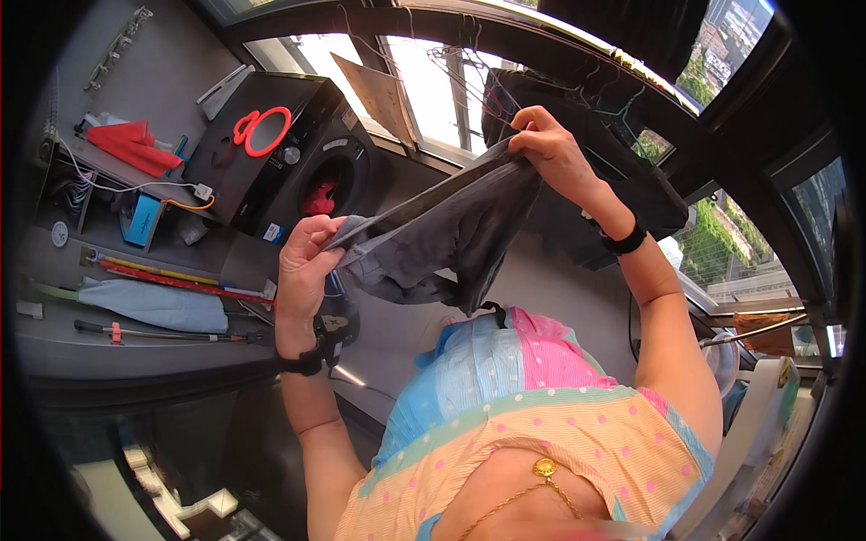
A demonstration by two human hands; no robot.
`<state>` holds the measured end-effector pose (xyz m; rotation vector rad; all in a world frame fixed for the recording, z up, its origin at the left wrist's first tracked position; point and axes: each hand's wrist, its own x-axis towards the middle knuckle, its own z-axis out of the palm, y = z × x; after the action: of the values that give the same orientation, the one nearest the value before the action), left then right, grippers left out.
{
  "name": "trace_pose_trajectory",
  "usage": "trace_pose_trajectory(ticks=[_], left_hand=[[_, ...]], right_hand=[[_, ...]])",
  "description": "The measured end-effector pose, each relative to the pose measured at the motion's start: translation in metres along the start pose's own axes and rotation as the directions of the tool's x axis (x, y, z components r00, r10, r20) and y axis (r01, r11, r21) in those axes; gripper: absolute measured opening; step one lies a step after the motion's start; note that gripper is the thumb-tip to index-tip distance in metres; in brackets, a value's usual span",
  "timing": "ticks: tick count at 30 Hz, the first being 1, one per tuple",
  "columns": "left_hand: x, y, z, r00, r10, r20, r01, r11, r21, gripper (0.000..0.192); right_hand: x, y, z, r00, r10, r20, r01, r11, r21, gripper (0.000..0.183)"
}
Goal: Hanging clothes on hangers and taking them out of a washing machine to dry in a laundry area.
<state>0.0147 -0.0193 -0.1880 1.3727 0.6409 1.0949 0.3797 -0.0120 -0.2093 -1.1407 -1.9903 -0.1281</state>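
Note:
A dark grey cloth garment (433, 237) is stretched between my two hands in front of my body. My left hand (308, 270) pinches one end of its edge between thumb and fingers. Higher and to the right, my right hand (555, 152) grips the other end of the same edge. The garment's lower part hangs loose above the floor, with folds and a small gap showing light. Dark bands are on both my wrists. Behind the garment, wire hangers (467, 67) hang near the window.
A black front-loading washing machine (270, 155) stands left, its door opening showing red cloth (319, 197). A red-rimmed mirror (268, 132) lies on top. Beside it are a shelf with a red cloth (132, 145), poles and a folded light-blue cover (155, 304). Dark garments (575, 169) hang at the right.

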Motion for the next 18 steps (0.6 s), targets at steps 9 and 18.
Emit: trace_pose_trajectory(ticks=[9,18], left_hand=[[-0.079,-0.093,-0.039,0.952,0.124,-0.278,0.226,0.326,0.918,0.016],[-0.186,-0.113,-0.014,0.757,-0.023,-0.652,0.638,0.236,0.733,0.060]], right_hand=[[-0.020,-0.005,0.071,0.887,-0.102,0.451,-0.024,0.964,0.265,0.031],[0.058,-0.109,0.126,0.824,-0.385,0.417,-0.043,0.691,0.722,0.034]])
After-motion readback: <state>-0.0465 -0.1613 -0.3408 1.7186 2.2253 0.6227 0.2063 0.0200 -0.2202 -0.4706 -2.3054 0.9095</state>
